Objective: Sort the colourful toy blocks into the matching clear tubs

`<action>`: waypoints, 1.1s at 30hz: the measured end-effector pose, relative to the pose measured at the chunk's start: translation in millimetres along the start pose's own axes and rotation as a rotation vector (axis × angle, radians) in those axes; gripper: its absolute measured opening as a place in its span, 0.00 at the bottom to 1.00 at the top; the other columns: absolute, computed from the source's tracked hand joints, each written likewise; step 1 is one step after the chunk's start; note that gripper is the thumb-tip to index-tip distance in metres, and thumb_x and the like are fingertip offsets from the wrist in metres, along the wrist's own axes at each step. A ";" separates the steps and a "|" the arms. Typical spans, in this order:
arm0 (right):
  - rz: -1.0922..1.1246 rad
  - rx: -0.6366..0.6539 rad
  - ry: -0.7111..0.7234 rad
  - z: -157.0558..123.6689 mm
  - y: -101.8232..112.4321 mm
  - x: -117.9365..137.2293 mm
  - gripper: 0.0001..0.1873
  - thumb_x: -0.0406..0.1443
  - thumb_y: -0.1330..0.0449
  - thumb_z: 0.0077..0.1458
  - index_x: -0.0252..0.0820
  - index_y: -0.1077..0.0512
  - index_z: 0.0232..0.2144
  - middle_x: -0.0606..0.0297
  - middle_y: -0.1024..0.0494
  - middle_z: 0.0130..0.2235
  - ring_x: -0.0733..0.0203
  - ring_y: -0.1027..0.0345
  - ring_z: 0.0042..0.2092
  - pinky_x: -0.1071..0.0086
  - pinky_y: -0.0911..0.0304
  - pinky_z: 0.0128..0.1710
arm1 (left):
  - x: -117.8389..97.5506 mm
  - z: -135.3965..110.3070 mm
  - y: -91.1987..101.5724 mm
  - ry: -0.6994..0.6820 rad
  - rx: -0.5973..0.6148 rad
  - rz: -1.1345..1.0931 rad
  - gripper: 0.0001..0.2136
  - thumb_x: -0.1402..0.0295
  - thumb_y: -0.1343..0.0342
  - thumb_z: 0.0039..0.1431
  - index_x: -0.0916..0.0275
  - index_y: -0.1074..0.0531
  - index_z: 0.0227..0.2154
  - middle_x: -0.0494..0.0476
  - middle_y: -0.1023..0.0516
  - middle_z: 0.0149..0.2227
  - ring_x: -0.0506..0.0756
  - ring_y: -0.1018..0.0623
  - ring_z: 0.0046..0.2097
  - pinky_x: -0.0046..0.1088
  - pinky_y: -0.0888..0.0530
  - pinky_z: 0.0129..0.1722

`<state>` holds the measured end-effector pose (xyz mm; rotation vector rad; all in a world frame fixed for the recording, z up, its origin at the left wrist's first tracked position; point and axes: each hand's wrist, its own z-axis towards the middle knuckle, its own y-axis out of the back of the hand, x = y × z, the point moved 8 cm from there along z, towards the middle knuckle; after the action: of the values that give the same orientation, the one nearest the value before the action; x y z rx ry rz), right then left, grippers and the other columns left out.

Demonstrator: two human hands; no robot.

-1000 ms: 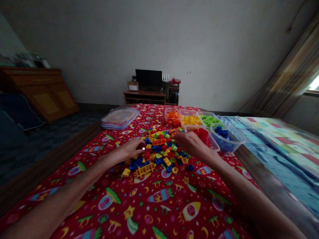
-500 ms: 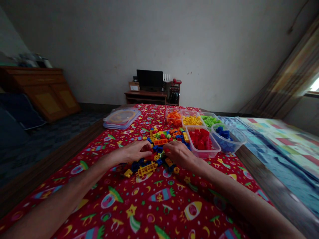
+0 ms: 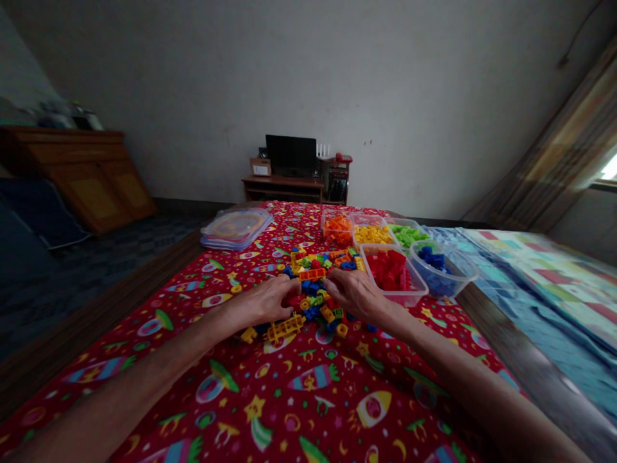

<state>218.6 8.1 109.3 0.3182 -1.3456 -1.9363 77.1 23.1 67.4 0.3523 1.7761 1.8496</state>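
Observation:
A pile of small toy bricks [image 3: 315,278] in red, blue, yellow, green and orange lies on a red rocket-print cloth [image 3: 308,392]. My left hand [image 3: 263,302] rests on the pile's left side, its fingers curled over red pieces. My right hand [image 3: 354,292] lies on the pile's right side with its fingertips bent down among the bricks. What either hand grips is hidden. A yellow ladder-like piece [image 3: 284,328] lies just in front of my left hand. Right beside my right hand stands a clear tub of red bricks [image 3: 409,297].
A round clear bowl of blue bricks [image 3: 457,278] stands right of the red tub. Behind them are tubs of orange [image 3: 336,228], yellow [image 3: 369,233] and green [image 3: 407,233] bricks. Stacked lids [image 3: 236,226] lie at the far left. A dark wooden edge [image 3: 520,360] runs along the right.
My right hand has come back from over the red tub to the pile. My left hand has slid a little to the right into the bricks.

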 end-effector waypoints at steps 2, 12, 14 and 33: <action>-0.007 0.027 0.000 -0.9 -5.6 1.9 0.15 0.37 0.51 0.62 0.38 0.33 0.25 0.70 0.36 0.20 0.70 0.49 0.21 0.71 0.60 0.25 | 1.7 1.4 3.6 -0.006 -0.029 -0.004 0.06 0.69 0.47 0.49 0.60 0.31 0.31 0.53 0.29 0.31 0.54 0.28 0.33 0.27 0.33 0.34; -0.049 0.077 0.068 -5.7 -19.3 6.5 0.11 0.40 0.47 0.60 0.37 0.33 0.35 0.67 0.30 0.23 0.69 0.44 0.22 0.71 0.61 0.23 | 11.0 5.8 19.0 -0.062 -0.169 -0.217 0.08 0.66 0.47 0.50 0.61 0.29 0.33 0.56 0.29 0.41 0.53 0.27 0.37 0.26 0.30 0.34; -0.050 0.091 0.069 -5.4 -21.6 9.4 0.12 0.38 0.47 0.60 0.37 0.34 0.42 0.66 0.27 0.25 0.67 0.40 0.24 0.72 0.60 0.23 | 9.4 7.6 16.6 -0.044 -0.141 -0.268 0.09 0.65 0.46 0.49 0.61 0.28 0.33 0.56 0.27 0.38 0.53 0.27 0.35 0.26 0.30 0.33; -0.458 0.103 -0.211 0.7 39.6 -46.0 0.18 0.41 0.56 0.63 0.37 0.29 0.37 0.55 0.23 0.31 0.61 0.32 0.29 0.70 0.55 0.24 | 5.6 7.8 16.1 -0.004 -0.105 -0.416 0.12 0.60 0.48 0.54 0.61 0.24 0.32 0.55 0.21 0.33 0.54 0.23 0.36 0.27 0.27 0.35</action>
<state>267.1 33.6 135.3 0.5213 -1.6204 -2.3297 73.4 33.1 82.9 -0.0539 1.5956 1.6299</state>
